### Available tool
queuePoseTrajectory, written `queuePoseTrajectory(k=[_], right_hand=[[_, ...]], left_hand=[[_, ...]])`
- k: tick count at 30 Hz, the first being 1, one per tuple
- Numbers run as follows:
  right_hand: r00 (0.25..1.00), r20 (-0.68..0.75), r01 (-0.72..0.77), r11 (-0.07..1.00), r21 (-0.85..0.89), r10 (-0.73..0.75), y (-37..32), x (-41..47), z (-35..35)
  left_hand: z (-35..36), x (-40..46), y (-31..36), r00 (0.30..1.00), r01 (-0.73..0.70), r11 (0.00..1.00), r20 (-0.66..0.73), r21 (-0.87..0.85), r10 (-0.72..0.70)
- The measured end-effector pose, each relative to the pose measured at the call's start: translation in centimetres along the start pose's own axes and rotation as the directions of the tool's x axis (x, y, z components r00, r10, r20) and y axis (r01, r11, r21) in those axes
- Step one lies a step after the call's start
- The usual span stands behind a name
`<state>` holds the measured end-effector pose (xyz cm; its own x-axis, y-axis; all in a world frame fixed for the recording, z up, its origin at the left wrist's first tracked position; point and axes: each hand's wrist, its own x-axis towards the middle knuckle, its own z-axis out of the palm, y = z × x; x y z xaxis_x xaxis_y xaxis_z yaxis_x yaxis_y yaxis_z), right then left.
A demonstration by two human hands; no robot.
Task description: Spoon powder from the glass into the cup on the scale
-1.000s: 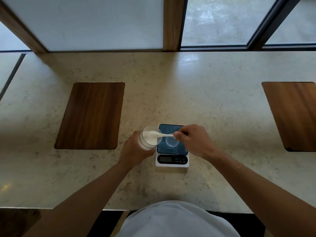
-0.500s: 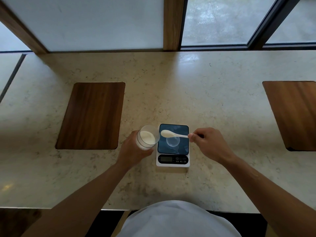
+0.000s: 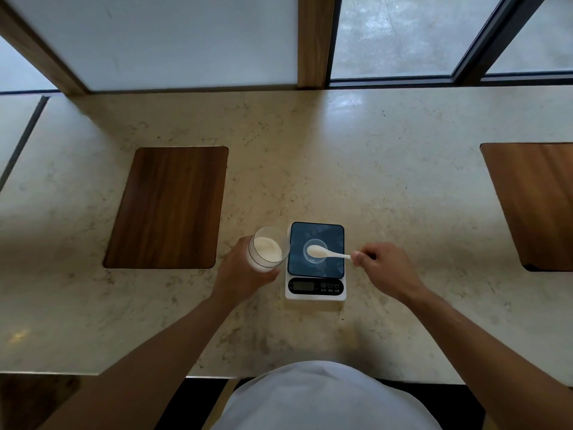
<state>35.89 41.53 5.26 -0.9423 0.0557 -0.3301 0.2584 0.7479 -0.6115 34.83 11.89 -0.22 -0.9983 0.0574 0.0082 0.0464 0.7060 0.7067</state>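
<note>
A clear glass (image 3: 267, 252) with white powder in it is tilted toward the scale, gripped from below by my left hand (image 3: 240, 276). Just right of it stands a small kitchen scale (image 3: 315, 288) with a dark weighing plate and a white base. A small clear cup (image 3: 315, 259) sits in the middle of that plate. My right hand (image 3: 386, 268) pinches the handle end of a white spoon (image 3: 327, 252). The spoon's bowl carries powder and hovers over the cup's opening.
The scale stands on a pale marble counter (image 3: 387, 197) under a window. A dark wooden inlay (image 3: 169, 207) lies to the left, another wooden inlay (image 3: 536, 203) at the far right. The counter's near edge runs just in front of my white-clad body.
The spoon has left the glass with powder and moved right, now over the cup. My right hand has drawn back to the right of the scale. The glass stays tilted.
</note>
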Motion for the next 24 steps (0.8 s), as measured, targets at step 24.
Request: queuePoseTrajectory(k=[24], right_hand=[[1.0,-0.009,-0.027,0.998,-0.056,0.027,0.3,2.0,1.8]], left_hand=[[-0.1,0.2,0.1,0.999,-0.015,1.0,0.032,0.011,0.015]])
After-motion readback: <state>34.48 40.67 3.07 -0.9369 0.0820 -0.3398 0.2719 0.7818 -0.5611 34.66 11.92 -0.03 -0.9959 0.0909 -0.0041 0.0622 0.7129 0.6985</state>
